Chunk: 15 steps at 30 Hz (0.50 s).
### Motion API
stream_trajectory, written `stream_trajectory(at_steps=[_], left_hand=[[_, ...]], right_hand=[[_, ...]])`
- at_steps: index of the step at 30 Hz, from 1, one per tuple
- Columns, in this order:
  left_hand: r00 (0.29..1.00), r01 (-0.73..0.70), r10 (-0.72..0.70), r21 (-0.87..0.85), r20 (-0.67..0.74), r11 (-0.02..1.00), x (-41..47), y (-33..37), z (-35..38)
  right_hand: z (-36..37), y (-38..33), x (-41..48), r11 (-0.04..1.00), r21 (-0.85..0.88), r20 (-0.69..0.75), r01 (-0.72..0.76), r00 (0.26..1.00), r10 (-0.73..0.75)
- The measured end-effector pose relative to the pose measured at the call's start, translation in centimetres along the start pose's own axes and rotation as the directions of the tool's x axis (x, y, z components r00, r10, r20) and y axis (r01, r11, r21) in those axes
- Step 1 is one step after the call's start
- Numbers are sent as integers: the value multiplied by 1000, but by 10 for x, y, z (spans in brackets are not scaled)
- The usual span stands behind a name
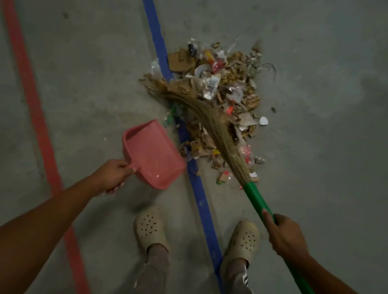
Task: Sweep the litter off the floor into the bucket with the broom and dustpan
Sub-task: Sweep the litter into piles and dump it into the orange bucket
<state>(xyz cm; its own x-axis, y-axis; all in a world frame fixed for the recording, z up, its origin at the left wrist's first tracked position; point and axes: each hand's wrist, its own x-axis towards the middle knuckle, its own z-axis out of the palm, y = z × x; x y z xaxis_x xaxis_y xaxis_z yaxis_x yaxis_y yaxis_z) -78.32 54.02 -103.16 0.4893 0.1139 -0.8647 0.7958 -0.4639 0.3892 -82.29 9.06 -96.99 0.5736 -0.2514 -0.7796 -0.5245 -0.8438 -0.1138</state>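
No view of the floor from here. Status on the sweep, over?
Left hand grips pink plastic dustpan, looks empty. Right hand grips green-handled straw broom, bristles across paper-and-cardboard litter heap. Bucket not in view.

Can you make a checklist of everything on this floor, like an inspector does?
Surface: grey concrete floor.
Job's things: broom bristles lie across the litter pile; pink dustpan left of the pile, looks empty; bucket not in view.
Clutter: nothing seen besides the litter.
Grippers: left hand grips the dustpan handle; right hand grips the broom's green handle.
Cables: nothing seen.
Surroundings: blue line runs under the pile; red line at left; beige shoes below.
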Motion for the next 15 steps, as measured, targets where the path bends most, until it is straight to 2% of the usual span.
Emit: stream_trajectory(at_steps=[4, 9, 12, 15], left_hand=[[997, -1, 0, 13, 75, 1000, -6, 16, 17], [995, 55, -64, 118, 74, 992, 13, 15, 6], [993, 112, -117, 152, 26, 982, 36, 8, -2], [990, 142, -142, 139, -9, 980, 58, 4, -1]], right_hand=[[-18, 39, -9, 998, 43, -99, 34, 995, -30], [-23, 66, 33, 974, 222, -210, -38, 974, 86], [-18, 63, 77, 938, 330, -196, -106, 964, 178], [-7, 52, 129, 877, 427, -109, -220, 950, 291]])
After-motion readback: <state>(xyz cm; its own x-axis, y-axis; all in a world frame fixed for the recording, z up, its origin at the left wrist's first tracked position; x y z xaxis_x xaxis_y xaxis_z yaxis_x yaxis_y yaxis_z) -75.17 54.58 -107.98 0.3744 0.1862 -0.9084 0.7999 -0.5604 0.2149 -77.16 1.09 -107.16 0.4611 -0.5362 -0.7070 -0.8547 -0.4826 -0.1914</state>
